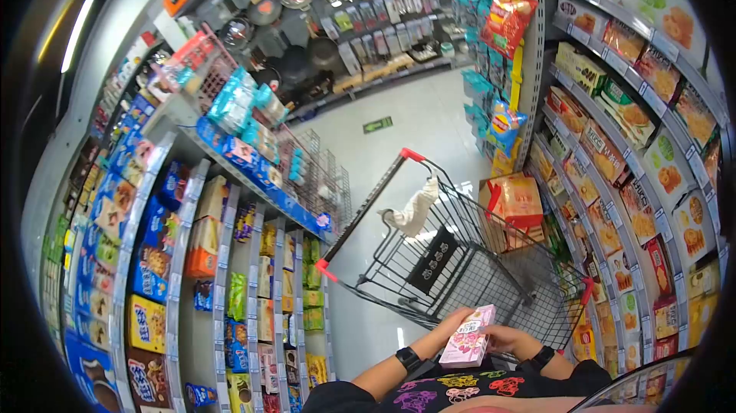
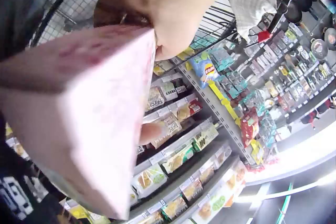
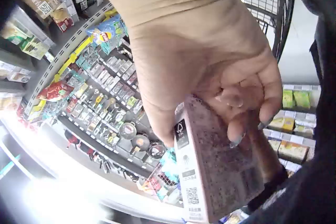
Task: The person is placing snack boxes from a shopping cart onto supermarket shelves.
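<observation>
A pink and white carton [image 1: 469, 336] with printed lettering and floral pictures is held up in front of the chest. My left hand [image 1: 456, 321] grips it along its left side, the fingers mostly hidden behind it. On the other side my right hand [image 1: 502, 340] holds the carton too. In the right wrist view its thumb lies at the narrow side panel, near a QR code, and its fingers [image 3: 237, 129] curl over toward the broad face. The carton [image 2: 100, 108] looms large and blurred in the left wrist view, covering most of the left hand's fingers.
A wire shopping cart [image 1: 429, 260] stands just ahead, a pale cloth [image 1: 418, 210] hanging on it. Snack shelves [image 1: 222, 283] line the left, and more packaged-food shelves [image 1: 644, 145] the right. A cardboard box [image 1: 512, 202] sits on the floor beyond the cart. Pans [image 1: 295, 60] hang behind.
</observation>
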`<state>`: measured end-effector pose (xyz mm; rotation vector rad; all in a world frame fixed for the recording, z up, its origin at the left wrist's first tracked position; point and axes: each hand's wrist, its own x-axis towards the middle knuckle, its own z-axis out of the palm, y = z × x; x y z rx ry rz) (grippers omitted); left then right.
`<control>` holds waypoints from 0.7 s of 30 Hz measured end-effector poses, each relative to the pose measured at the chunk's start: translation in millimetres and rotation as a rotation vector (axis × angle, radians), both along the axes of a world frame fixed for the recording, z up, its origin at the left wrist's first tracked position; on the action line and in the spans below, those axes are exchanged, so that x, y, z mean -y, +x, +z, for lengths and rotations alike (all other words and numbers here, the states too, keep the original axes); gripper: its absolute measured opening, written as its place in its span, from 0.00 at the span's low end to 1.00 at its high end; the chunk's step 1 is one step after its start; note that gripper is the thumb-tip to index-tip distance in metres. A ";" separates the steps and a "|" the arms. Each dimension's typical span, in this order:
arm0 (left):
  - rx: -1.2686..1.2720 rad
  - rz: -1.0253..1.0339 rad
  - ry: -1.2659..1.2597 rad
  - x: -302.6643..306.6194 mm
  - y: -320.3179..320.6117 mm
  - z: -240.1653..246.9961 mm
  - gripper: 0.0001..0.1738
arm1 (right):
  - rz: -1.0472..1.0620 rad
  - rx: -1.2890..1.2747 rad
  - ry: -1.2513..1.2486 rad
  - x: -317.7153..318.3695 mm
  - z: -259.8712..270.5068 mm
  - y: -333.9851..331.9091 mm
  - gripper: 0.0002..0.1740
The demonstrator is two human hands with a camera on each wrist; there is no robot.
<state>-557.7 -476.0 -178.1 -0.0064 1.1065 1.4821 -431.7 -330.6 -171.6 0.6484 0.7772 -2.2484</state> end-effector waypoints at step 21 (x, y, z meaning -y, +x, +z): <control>0.240 0.593 0.251 266.9 218.1 134.0 0.24 | -0.120 -0.073 -0.307 240.6 188.6 120.0 0.22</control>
